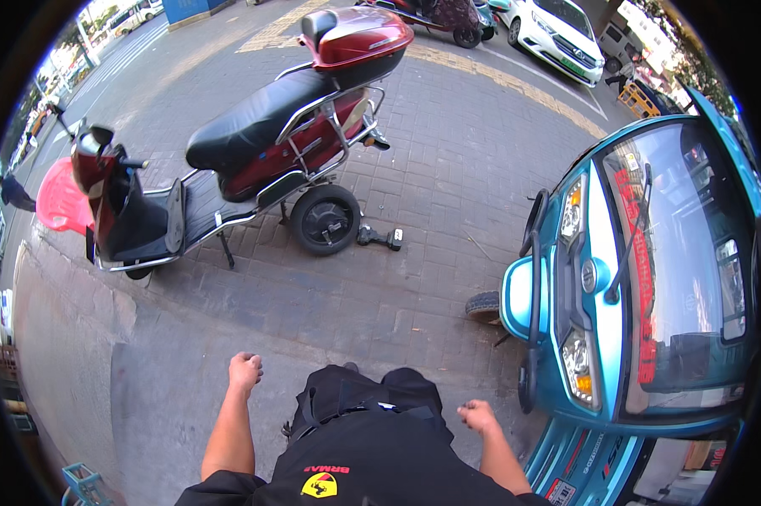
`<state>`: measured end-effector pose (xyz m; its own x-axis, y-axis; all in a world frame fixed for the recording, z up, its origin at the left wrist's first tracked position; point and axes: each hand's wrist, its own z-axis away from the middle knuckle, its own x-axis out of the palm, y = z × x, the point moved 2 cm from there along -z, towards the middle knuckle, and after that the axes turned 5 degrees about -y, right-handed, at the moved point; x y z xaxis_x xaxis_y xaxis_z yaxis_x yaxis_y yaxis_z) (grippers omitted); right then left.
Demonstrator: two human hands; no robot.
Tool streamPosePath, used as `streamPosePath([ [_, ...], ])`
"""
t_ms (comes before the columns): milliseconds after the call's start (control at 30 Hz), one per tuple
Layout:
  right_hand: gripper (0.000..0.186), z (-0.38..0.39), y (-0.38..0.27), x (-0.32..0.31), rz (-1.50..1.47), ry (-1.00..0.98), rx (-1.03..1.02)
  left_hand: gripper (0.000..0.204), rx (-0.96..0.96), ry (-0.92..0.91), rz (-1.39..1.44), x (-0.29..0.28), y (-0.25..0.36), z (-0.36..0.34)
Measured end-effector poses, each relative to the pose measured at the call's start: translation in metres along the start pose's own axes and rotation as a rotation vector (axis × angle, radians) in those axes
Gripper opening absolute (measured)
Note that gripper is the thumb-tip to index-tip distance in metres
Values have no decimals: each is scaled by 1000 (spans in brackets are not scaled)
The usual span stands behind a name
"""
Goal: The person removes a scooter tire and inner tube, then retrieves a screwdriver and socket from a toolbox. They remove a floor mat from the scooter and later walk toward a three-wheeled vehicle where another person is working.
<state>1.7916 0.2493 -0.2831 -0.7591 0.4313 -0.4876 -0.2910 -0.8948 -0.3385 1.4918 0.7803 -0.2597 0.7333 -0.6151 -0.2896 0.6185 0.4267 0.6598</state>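
While both hands hang free at the person's sides, a red electric scooter stands on its kickstand on the brick pavement ahead, its rear wheel turned toward the viewer and a red top box over the back of the seat. Just beside that wheel lies a black cordless power tool, well apart from either hand. A small blue vehicle crowds the right side, its front close to the right hand. The left hand is curled into a loose fist, holding nothing. The right hand's fingers seem curled together too, though the view is poor. A white car is parked beyond.
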Motion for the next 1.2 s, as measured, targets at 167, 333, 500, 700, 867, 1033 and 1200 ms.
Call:
streamPosePath([
  [167, 14, -46, -6, -28, -411, -198, 298, 30, 63, -111, -139, 97, 144, -73],
  [333, 16, -183, -103, -135, -305, -161, 201, 35, 19, -101, 45, 191, 238, -158],
  [500, 17, -331, -318, -310, -279, 73, -195, 35, -100, -119, -142, 268, 317, -177],
  [700, 34, -436, -549, -474, -400, 93, -559, 25, -115, -134, -302, 358, 429, -259],
  [867, 28, -539, -574, -537, -410, 123, -480, 25, -164, -232, -247, 461, 520, -381],
  [1033, 19, -555, -531, -551, -117, 84, 135, 29, -126, -192, -174, 524, 628, -444],
  [1200, 13, -578, -600, -599, -108, -247, 263, 27, -83, -165, -93, 546, 699, -500],
])
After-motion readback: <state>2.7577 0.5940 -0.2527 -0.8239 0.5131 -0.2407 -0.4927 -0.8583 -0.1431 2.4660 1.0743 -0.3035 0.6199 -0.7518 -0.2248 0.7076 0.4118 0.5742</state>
